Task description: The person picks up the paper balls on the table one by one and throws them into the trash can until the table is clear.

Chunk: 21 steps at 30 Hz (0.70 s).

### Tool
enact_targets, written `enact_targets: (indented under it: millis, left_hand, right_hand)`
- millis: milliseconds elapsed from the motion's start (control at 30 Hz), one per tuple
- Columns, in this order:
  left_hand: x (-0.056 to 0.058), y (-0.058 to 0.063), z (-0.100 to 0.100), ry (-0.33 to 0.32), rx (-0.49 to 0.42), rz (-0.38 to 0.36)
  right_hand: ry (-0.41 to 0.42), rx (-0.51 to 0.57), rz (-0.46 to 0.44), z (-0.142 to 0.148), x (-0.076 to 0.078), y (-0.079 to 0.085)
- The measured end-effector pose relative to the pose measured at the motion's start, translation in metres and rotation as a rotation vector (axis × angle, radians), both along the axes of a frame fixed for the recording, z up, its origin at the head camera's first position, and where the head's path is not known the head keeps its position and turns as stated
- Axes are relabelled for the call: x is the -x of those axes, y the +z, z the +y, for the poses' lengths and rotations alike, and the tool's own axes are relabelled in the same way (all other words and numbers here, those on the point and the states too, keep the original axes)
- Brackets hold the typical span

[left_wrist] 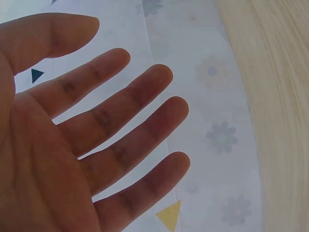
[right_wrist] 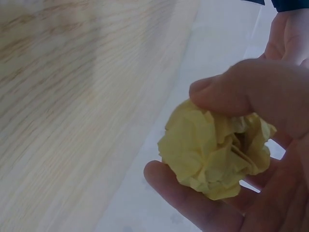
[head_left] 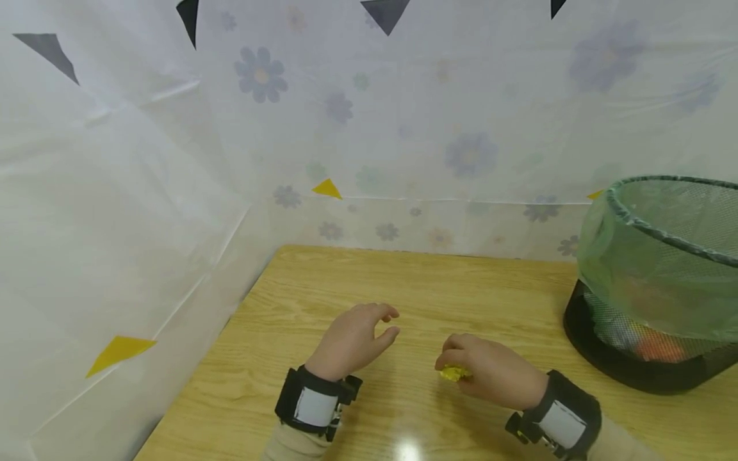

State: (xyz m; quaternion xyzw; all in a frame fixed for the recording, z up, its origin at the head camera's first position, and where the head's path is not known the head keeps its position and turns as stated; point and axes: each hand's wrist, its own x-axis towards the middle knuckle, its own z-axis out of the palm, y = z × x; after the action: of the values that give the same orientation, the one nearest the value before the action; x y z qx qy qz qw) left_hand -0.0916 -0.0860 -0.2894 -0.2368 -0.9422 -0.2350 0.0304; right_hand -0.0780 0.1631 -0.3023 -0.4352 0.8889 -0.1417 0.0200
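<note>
A crumpled ball of yellow paper [right_wrist: 207, 150] is held in my right hand [head_left: 496, 371], between thumb and fingers. In the head view only a small part of the paper ball [head_left: 454, 372] shows under the fingers. My left hand [head_left: 354, 339] hovers over the table to the left, holding nothing. In the left wrist view its fingers [left_wrist: 140, 125] are spread and fairly straight, with the palm showing.
A mesh wastebasket [head_left: 599, 365] with a green bag liner [head_left: 611, 269] stands on the wooden table [head_left: 403, 282] at the right. Orange and whitish things show through its mesh. Flower-patterned sheeting [head_left: 403, 128] hangs behind and to the left.
</note>
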Motion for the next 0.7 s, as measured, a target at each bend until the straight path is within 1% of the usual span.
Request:
enact_targets:
  millis: [400, 533, 700]
  left_hand:
    - [0.001, -0.001, 0.0, -0.007, -0.008, -0.009]
    - [0.002, -0.002, 0.0, -0.011, -0.007, -0.011]
    - [0.002, -0.002, -0.001, -0.011, -0.007, -0.016]
  right_hand:
    - [-0.04, 0.0, 0.038, 0.008, 0.001, 0.005]
    - [-0.044, 0.012, 0.039, 0.011, 0.001, 0.008]
    - [-0.049, 0.003, 0.051, 0.014, 0.003, 0.01]
